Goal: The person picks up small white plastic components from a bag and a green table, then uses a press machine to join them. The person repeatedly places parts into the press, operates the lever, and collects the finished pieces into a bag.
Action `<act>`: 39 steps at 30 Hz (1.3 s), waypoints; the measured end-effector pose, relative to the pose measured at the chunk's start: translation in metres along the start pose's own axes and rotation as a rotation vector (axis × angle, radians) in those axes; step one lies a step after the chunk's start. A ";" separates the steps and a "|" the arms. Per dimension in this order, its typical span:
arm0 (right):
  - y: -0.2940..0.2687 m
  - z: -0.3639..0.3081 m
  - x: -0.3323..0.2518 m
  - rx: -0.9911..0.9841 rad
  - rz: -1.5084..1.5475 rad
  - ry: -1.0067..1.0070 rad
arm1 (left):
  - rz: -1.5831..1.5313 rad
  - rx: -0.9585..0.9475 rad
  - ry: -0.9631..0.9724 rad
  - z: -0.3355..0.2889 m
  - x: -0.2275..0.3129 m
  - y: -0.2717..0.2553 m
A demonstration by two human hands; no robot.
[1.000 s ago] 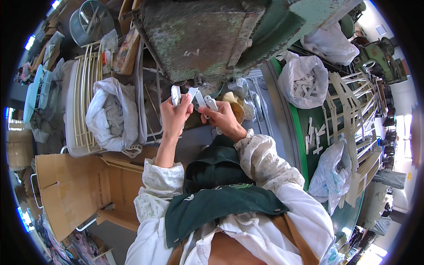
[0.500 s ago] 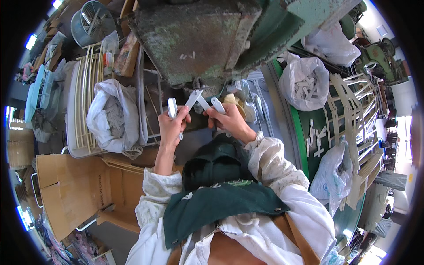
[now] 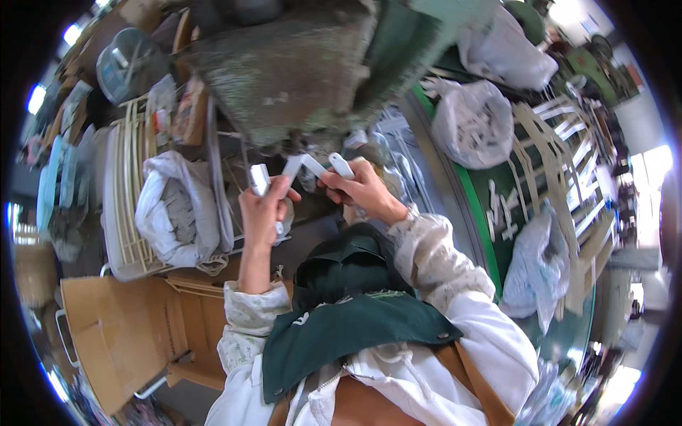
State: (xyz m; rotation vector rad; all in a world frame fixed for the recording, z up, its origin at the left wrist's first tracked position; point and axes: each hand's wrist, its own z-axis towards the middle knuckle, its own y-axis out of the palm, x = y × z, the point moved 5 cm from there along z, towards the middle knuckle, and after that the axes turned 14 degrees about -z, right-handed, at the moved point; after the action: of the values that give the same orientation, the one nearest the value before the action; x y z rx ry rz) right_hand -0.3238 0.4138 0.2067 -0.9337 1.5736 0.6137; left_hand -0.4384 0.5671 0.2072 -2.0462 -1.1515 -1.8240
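In front of my chest, below a worn green machine (image 3: pixel 277 85), both hands hold small flat white pieces with rounded ends. My left hand (image 3: pixel 259 213) is closed on a thick white piece (image 3: pixel 258 179), perhaps a stack, and a thinner strip (image 3: pixel 290 172) that slants up to the right. My right hand (image 3: pixel 366 195) pinches another slanting strip (image 3: pixel 312 165); a white piece with a hole near its tip (image 3: pixel 341 166) sticks up from the same hand. The inner ends of the two strips meet or nearly meet; I cannot tell if they are joined. Palms and lower ends are partly hidden.
At left, a white sack (image 3: pixel 150 202) of greyish pieces sits by cream rods (image 3: pixel 122 167); an open cardboard box (image 3: pixel 114 334) lies below. At right, a green-edged table (image 3: pixel 465 186) carries a plastic bag (image 3: pixel 449 131) of white pieces, loose white pieces (image 3: pixel 509 232) and another bag (image 3: pixel 529 273).
The whole view has turned and shifted slightly, with motion blur. Both hands appear a little further left, still holding the white pieces. The strips' inner ends remain close together.
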 end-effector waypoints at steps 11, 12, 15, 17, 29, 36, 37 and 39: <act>-0.291 -0.039 0.090 0.883 -0.234 0.192 | -0.257 -0.045 -0.210 -0.015 -0.055 -0.001; -0.252 -0.029 0.081 0.740 -0.177 0.116 | -0.265 -0.049 -0.218 -0.012 -0.060 0.005; -0.104 -0.015 0.028 0.299 -0.136 -0.035 | -0.282 -0.087 -0.251 -0.015 -0.070 0.023; -0.035 -0.014 0.003 0.076 0.009 0.009 | -0.233 -0.059 -0.238 -0.017 -0.068 0.030; 0.029 0.032 -0.007 -0.214 -0.258 0.009 | -0.417 0.156 -0.036 0.010 -0.043 0.019; 0.024 0.039 0.007 -0.312 -0.090 0.021 | -0.342 0.250 -0.017 0.023 -0.041 0.022; 0.022 0.035 0.009 -0.350 -0.078 0.054 | -0.357 0.280 -0.021 0.023 -0.045 0.021; 0.017 0.026 0.011 -0.422 -0.051 0.124 | -0.359 0.238 -0.034 0.022 -0.048 0.016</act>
State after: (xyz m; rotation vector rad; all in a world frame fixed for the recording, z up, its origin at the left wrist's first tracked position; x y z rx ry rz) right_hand -0.3241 0.4419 0.1890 -1.3436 1.5518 0.8859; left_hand -0.4089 0.5485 0.1647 -1.8343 -1.7467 -1.6920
